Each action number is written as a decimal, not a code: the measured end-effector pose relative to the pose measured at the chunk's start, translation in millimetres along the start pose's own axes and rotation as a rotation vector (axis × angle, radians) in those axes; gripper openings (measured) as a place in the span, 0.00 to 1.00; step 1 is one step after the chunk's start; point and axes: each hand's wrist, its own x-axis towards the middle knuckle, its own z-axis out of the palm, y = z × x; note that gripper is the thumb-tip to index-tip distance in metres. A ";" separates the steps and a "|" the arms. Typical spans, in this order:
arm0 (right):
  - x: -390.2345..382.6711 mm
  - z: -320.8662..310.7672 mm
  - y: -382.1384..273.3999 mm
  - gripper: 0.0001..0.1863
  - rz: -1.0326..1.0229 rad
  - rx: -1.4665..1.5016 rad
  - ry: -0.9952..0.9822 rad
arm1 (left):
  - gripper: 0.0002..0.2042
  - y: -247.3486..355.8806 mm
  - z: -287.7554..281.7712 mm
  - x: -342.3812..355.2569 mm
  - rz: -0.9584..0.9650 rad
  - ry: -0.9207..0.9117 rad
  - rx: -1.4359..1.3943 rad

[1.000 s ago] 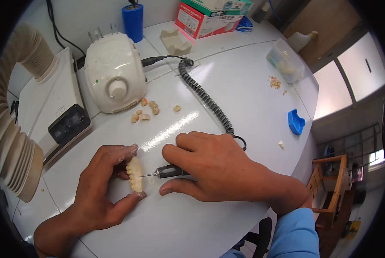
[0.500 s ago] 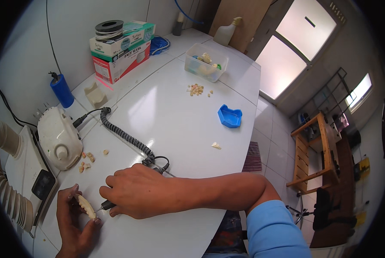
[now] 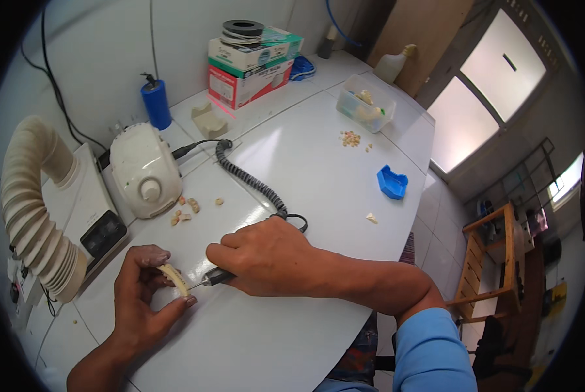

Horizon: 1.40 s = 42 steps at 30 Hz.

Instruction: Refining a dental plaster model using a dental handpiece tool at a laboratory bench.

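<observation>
A cream-coloured, curved row of teeth, seemingly a dental arch (image 3: pixel 173 279), is pinched between the thumb and fingers of my left hand (image 3: pixel 141 294). My right hand (image 3: pixel 273 258) is wrapped round a dark rotary handpiece (image 3: pixel 218 276), which points left. Its thin metal bur reaches the arch's lower end, close to my left thumb tip; whether it touches, I cannot tell. A coiled black cord (image 3: pixel 253 181) runs from near my right hand back toward the white control unit (image 3: pixel 145 171). Several small tooth-like pieces (image 3: pixel 193 205) lie beside that unit.
At the left stands a suction unit (image 3: pixel 87 219) with a ribbed hose (image 3: pixel 28 202). Further back are stacked boxes (image 3: pixel 250 75), a blue cylinder (image 3: pixel 155 104) and a clear tub (image 3: pixel 365 111). A blue tray (image 3: pixel 392 182) lies near the table's right edge, with loose pieces (image 3: pixel 350 138) behind it.
The view has swung leftward, so the table's things appear further right. Both hands keep their grips, and more of the handpiece's front end shows.
</observation>
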 end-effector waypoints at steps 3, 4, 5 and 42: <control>1.2 -4.8 1.1 0.16 0.089 -0.034 -0.146 | 0.34 -8.3 -3.7 4.7 0.055 -0.040 0.085; 1.9 -3.9 4.5 0.16 0.108 -0.021 -0.177 | 0.32 -5.1 -3.0 8.7 0.044 -0.047 0.094; 4.9 -7.4 4.9 0.17 0.125 -0.012 -0.197 | 0.33 -2.2 -3.8 13.0 0.060 -0.094 0.137; 10.1 -19.7 -2.2 0.19 0.148 0.119 -0.204 | 0.21 8.4 -4.1 9.2 0.198 -0.104 0.205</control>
